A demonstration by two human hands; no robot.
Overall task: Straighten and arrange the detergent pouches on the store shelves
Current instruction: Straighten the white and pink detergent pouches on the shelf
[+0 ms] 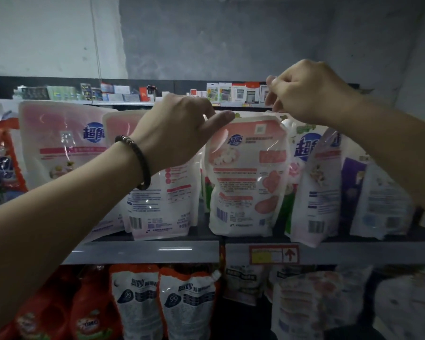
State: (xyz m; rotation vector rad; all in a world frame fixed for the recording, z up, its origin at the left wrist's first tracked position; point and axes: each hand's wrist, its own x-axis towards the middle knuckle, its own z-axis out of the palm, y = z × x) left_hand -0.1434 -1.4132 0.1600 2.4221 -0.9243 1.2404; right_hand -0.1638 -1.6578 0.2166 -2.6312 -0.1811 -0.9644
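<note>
Pouch: a white and pink detergent pouch (245, 182) is standing upright on the shelf (145, 251), just above the red-framed price tag (274, 254), barcode side facing out.
Left hand: the left hand (179, 128) is pinching the pouch's top left corner, thumb lying along the seam.
Right hand: the right hand (309, 92) is pinching the top right corner with curled fingers.
Writing: a blue "超能" logo is showing on the pouch; the tag is carrying a red up arrow; lower pouches (133, 303), below and left of the tag, are showing "99".

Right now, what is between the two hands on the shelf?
The top edge of the white-and-pink plastic detergent pouch spans between the left hand and right hand, each pinching a top corner. The head view shows it.
</note>
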